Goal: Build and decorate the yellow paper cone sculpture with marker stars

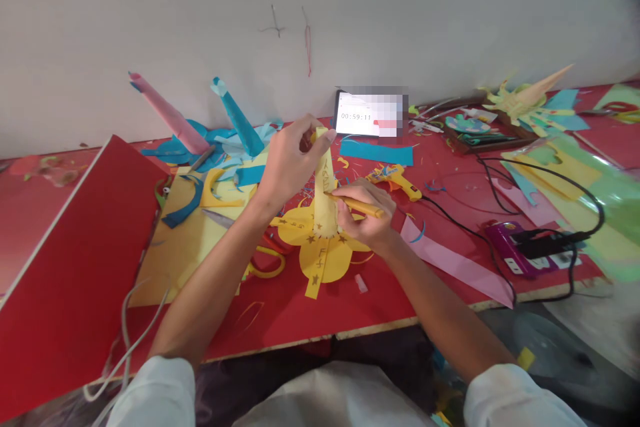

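A yellow paper cone (325, 210) stands upright on a yellow flower-shaped paper base (324, 263) with rounded petals and strips marked with stars and letters. My left hand (293, 157) is closed around the top of the cone. In my right hand (367, 213) is a yellow pen (357, 205), its tip against the side of the cone, where dark handwritten letters run down the paper. Scissors with yellow handles (267, 263) lie left of the flower, partly behind my left forearm.
Pink (173, 113) and blue (237, 117) paper cones stand at the back left. A yellow glue gun (400, 181) lies right of my hands, its black cable running to a purple box (505, 247). A phone (370, 113) showing a timer leans on the wall. A red board (75, 267) slants at left.
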Demonstrator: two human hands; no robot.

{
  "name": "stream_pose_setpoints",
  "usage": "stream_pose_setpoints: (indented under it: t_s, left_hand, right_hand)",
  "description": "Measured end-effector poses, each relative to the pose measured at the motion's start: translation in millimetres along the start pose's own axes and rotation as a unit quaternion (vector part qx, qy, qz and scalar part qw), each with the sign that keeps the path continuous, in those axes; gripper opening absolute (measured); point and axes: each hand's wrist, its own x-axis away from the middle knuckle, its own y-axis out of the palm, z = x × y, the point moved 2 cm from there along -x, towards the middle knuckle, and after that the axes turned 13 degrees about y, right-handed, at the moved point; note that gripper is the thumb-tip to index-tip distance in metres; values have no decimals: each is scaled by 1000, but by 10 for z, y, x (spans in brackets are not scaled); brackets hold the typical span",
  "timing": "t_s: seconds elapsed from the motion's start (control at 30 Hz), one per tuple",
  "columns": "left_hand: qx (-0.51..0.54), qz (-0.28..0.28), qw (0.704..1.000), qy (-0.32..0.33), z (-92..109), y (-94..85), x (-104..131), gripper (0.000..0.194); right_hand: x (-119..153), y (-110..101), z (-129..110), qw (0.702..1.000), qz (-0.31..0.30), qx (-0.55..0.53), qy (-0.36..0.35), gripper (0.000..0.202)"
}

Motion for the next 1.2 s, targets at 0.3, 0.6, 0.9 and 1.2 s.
stream_pose_setpoints:
  t_s: [0.3,0.6,0.9,1.2]
  left_hand:
    - [2,-14,1000,5,-40,-7,-15,31]
    - [50,-132,989,33,-35,-206,-42,12]
    - [-55,4,997,46,572,-424,6,20]
    - [-108,136,977,123,865,-518,85,13]
  right_hand:
    - [24,18,27,1000,-2,-11,-4,7]
    - [-7,-75,-61,995,75,-59,16,13]
    - [-41,-140,58,975,180,-100,83,18]
    - [-53,-151,23,958,214,-149,117,18]
